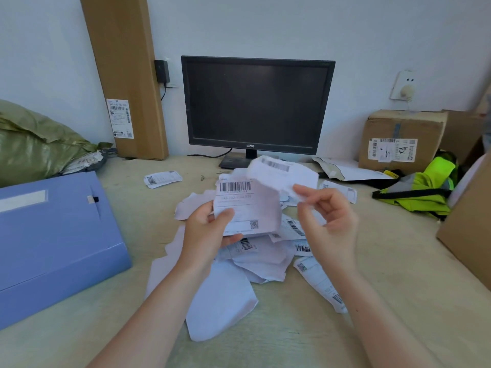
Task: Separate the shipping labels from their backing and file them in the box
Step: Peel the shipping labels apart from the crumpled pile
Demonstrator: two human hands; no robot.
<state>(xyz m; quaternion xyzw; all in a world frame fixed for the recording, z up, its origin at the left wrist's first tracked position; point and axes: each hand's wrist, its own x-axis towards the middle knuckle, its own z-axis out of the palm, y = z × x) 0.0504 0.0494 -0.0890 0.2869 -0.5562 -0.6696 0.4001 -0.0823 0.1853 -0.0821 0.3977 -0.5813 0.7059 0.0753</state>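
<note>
My left hand [210,229] grips a white shipping label [245,205] with a barcode and a QR code, held upright above the table. My right hand [326,216] pinches the corner of a second white sheet [284,171], which is lifted and curled away to the upper right of the first one. Under both hands lies a heap of loose labels and backing sheets [255,256]. A blue file box [53,229] lies shut on the table at the left.
A dark monitor [256,104] stands behind the pile. A single label [162,178] lies near the blue box. Cardboard boxes [403,139] stand at the right and a tall carton [127,75] leans at the back left. A green sack [34,144] and a yellow vest [425,189] flank the table.
</note>
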